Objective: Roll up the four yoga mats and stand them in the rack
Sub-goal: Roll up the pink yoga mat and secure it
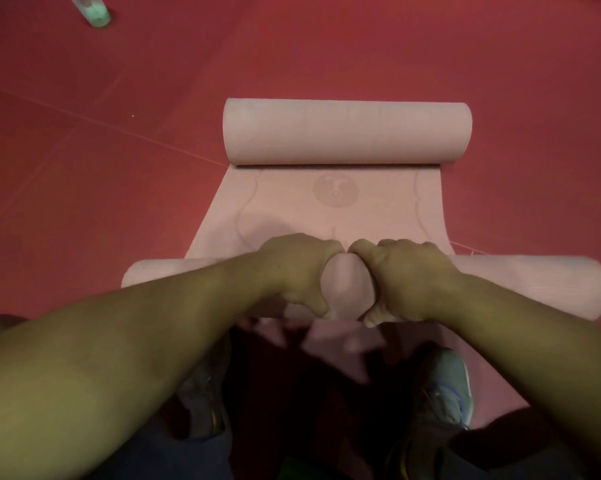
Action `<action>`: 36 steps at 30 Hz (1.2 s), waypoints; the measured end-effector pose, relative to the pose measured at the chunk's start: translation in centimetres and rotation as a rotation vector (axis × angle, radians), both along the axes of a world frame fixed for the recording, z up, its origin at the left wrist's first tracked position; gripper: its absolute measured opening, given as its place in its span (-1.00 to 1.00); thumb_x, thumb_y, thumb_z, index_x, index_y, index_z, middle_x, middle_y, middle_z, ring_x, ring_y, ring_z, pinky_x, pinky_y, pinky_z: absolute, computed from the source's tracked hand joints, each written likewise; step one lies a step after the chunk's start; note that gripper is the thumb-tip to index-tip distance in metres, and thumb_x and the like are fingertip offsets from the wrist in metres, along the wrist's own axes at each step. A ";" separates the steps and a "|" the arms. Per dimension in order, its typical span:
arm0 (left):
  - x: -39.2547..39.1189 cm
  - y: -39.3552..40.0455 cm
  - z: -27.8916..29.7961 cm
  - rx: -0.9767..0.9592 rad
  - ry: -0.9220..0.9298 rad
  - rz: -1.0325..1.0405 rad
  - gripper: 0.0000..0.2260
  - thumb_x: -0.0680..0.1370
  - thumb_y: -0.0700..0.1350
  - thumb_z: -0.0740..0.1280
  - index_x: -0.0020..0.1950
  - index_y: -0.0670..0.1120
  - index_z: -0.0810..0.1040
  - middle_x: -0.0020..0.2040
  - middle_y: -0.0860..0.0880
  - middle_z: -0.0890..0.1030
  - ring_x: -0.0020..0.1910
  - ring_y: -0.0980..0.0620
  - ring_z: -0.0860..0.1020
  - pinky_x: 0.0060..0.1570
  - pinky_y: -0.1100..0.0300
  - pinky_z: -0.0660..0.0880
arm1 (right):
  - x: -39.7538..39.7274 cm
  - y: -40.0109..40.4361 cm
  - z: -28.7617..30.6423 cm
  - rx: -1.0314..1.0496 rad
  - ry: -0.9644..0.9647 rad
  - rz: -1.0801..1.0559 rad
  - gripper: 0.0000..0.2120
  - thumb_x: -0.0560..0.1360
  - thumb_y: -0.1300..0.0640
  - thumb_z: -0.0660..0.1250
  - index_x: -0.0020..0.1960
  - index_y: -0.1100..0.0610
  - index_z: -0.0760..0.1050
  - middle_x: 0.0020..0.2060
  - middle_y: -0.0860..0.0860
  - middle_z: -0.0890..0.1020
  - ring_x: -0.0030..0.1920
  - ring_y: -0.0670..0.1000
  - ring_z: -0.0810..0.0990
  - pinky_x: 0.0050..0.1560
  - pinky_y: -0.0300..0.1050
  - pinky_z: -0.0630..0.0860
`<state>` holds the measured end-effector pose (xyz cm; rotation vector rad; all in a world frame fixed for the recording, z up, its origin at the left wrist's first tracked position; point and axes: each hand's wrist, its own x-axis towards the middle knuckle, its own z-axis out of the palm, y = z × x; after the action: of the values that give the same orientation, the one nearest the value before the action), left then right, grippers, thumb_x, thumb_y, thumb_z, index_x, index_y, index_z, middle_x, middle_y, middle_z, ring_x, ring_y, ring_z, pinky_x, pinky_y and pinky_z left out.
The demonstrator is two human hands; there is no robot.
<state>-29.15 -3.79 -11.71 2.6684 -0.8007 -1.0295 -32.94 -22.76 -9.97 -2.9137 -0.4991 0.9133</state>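
A pale pink yoga mat [326, 209] lies on the red floor, with a faint round emblem printed on its flat middle. Its far end is curled into a thick roll [347, 133]. Its near end forms a second roll [534, 289] that runs across the view just in front of me. My left hand [292, 271] and my right hand [410, 278] sit side by side on the middle of this near roll, fingers curled over its top and thumbs tucked under its near side. The rack is out of view.
Red floor [84, 168] with thin seam lines surrounds the mat. A pale green-tipped furniture leg [96, 13] stands at the far left. My two grey shoes [444, 386] rest on the floor under my arms, close behind the near roll.
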 end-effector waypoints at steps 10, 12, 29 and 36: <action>-1.7 -1.3 -0.7 0.087 -0.300 -0.096 -0.20 0.19 0.32 0.56 0.29 0.18 0.26 0.07 0.06 0.58 0.00 -0.07 0.58 -0.05 0.00 0.49 | 0.9 -1.5 -0.5 0.211 0.196 -0.168 -0.26 0.15 -0.22 0.60 0.26 -0.20 0.38 -0.03 -0.17 0.59 0.04 0.02 0.61 0.06 -0.01 0.58; -0.8 -0.6 -1.0 0.058 -0.188 -0.048 -0.27 0.22 0.32 0.54 0.28 0.19 0.33 0.02 0.10 0.61 -0.04 -0.03 0.59 -0.07 0.02 0.57 | 0.5 -0.7 -0.3 0.120 0.078 -0.096 -0.12 0.14 -0.30 0.55 0.36 -0.22 0.24 0.07 -0.09 0.50 0.12 0.09 0.54 0.10 0.06 0.54; -0.7 0.9 -1.6 -0.012 0.009 0.008 -0.29 0.21 0.20 0.59 0.28 0.27 0.36 0.01 0.14 0.62 -0.05 0.02 0.60 -0.08 0.05 0.59 | -0.6 -0.3 -1.8 0.010 0.043 0.004 0.03 0.12 -0.32 0.58 0.44 -0.19 0.13 0.17 -0.03 0.45 0.18 0.12 0.47 0.14 0.10 0.47; -0.9 0.5 -1.4 -0.021 0.172 0.007 -0.09 0.18 0.17 0.63 0.42 0.32 0.24 0.07 0.13 0.55 0.01 0.03 0.57 0.05 -0.02 0.60 | -0.3 -0.6 -2.5 0.095 0.180 -0.073 -0.24 0.21 -0.17 0.61 0.27 -0.07 0.31 -0.02 -0.08 0.58 0.01 0.08 0.59 0.02 0.02 0.57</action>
<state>-30.10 -3.28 -13.11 2.5211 -0.7623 -1.2221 -33.25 -23.33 -12.49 -2.7128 -0.4088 1.0966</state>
